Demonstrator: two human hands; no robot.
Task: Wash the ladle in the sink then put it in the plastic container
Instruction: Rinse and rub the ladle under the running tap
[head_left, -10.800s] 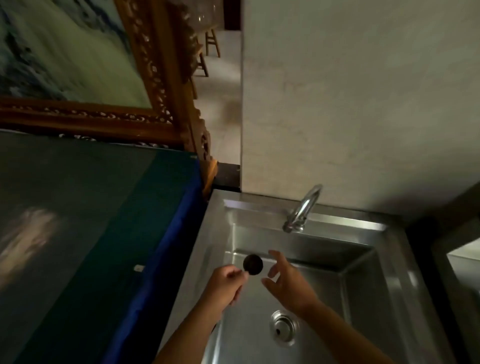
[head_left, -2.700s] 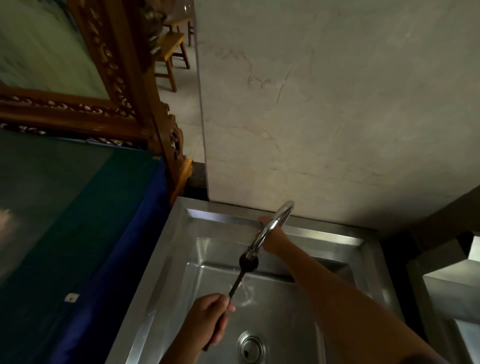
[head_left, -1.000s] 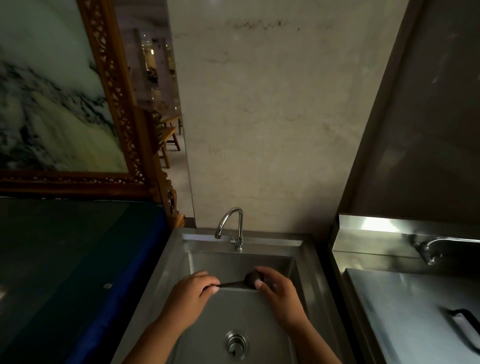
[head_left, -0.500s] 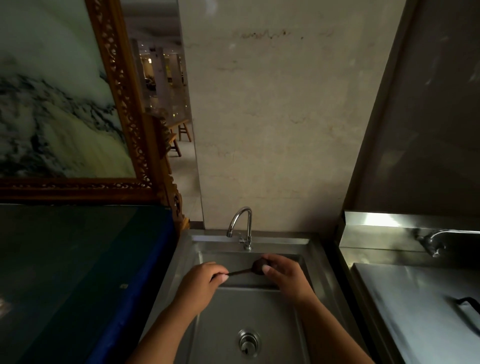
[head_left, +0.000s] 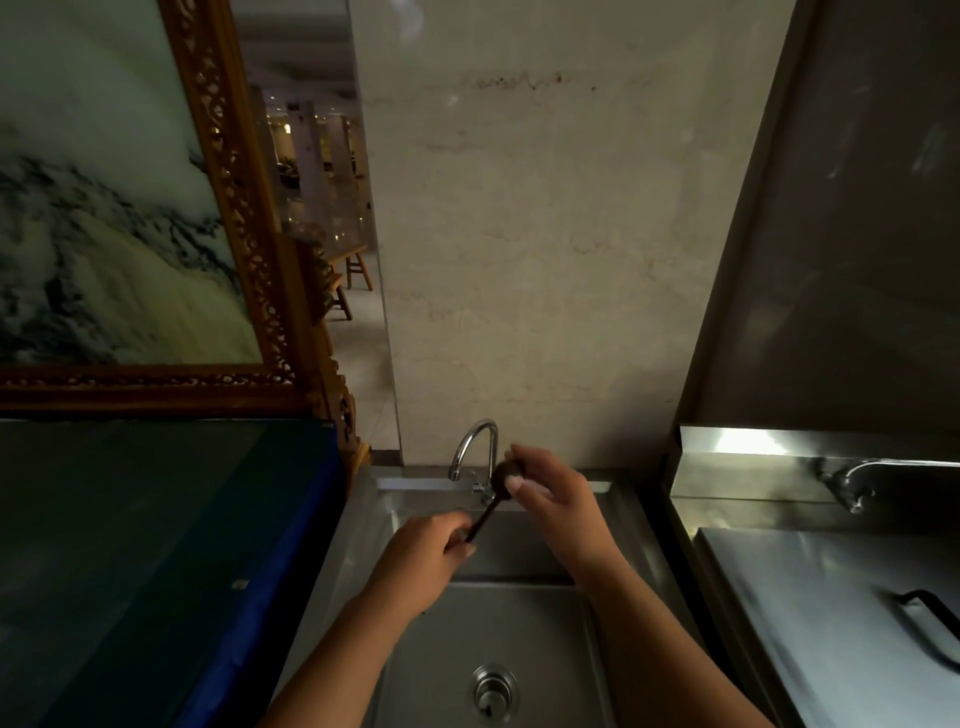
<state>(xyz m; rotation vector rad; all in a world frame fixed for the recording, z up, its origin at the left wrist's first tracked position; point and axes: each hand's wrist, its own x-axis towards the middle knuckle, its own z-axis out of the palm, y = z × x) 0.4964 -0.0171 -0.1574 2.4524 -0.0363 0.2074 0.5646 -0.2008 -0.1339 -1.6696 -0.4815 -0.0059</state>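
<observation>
- The steel sink (head_left: 613, 649) drain (head_left: 493, 693) sits at 6 o'clock.
- Left hand (head_left: 421, 564) grip is clamped on the ladle (head_left: 491, 501) handle; the right hand (head_left: 558, 512) fingers rub its dark bowl.
- The faucet (head_left: 475, 447) stands at 12 o'clock.
- Washing step, I judge; the plastic container is not visible, so it must be found next.

— What's that sink (head_left: 363, 530) like?
— Brushed steel, dull sheen. My tap (head_left: 475, 441) is polished chrome, glossy.
— And the ladle (head_left: 501, 480) I see you gripping?
— Dark and matt; material I can't tell.
— The frame (head_left: 244, 218)?
— Carved wood, varnished. The wall (head_left: 545, 234) looks like smooth pale stone.
</observation>
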